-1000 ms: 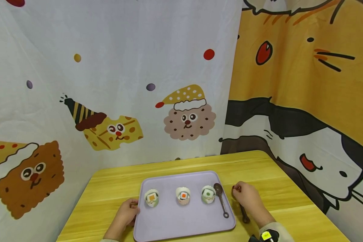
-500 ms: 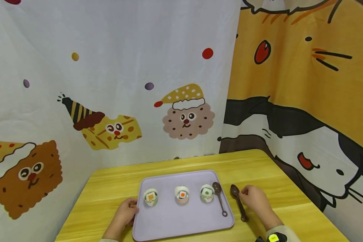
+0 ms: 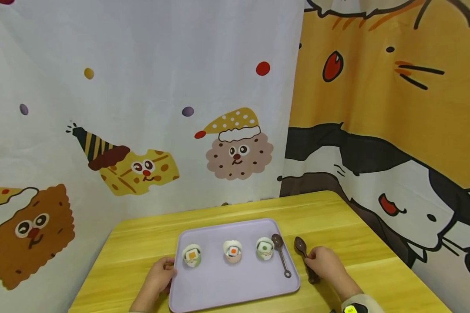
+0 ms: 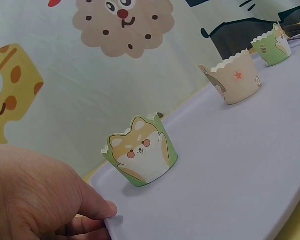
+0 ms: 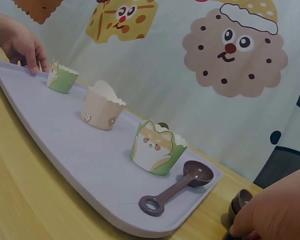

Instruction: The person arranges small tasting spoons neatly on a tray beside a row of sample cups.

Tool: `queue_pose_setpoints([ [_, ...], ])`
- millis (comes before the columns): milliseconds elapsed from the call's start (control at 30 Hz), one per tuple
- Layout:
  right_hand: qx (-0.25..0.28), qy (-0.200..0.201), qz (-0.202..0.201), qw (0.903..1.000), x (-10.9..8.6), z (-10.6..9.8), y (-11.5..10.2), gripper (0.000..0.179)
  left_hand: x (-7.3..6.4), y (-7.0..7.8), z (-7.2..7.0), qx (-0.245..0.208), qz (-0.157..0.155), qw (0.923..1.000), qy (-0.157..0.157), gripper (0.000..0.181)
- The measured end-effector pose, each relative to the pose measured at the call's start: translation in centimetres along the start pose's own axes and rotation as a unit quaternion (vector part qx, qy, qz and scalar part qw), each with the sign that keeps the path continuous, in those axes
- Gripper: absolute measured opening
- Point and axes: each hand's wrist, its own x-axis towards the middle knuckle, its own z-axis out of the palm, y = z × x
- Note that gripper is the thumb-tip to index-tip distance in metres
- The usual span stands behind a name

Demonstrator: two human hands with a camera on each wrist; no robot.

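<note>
My left hand (image 3: pixel 159 276) holds the lilac tray (image 3: pixel 235 287) by its left edge, thumb on the rim in the left wrist view. Three paper baking cups stand in a row on it: a green one (image 4: pixel 145 155), a pale pink one (image 4: pixel 235 80) and another green one (image 5: pixel 156 150). From above, each shows a white square with a coloured mark inside. A brown measuring spoon (image 5: pixel 199 173) lies at the tray's right end. Just right of the tray, my right hand (image 3: pixel 327 263) pinches the handle of nested brown measuring spoons (image 3: pixel 300 244); its palm hides part of the handle.
The tray sits on a yellow wood-grain table (image 3: pixel 141 234). Behind rises a white curtain (image 3: pixel 149 65) with cartoon biscuits and cheese, and on the right one with cartoon cats (image 3: pixel 360 95).
My right hand was at the spoons' bowl end, drew back to the right with fingers apart from them, and now grips the handle. The left hand keeps its hold on the tray.
</note>
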Motion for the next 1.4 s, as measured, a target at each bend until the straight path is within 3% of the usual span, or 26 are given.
queue_pose_setpoints([
  [467, 0.005, 0.002, -0.006, 1.0000, 0.5, -0.3, -1.0, 0.018, 0.1, -0.1, -0.3, -0.002, 0.001, 1.0000, 0.008, 0.038],
  [767, 0.022, -0.004, 0.014, 0.9996, 0.8, -0.9, -2.2, 0.015, 0.0, 0.0, -0.3, 0.020, 0.009, 0.9996, 0.016, 0.037],
  [1100, 0.023, 0.012, -0.007, 0.9996, 1.4, -0.5, -3.4, 0.014, -0.1, -0.4, -0.2, 0.034, 0.026, 0.9985, 0.035, 0.037],
  [1400, 0.036, 0.017, -0.017, 0.9990, 1.4, -0.3, -5.3, 0.014, -0.1, -0.7, -0.1, 0.020, 0.027, 0.9988, 0.034, 0.037],
])
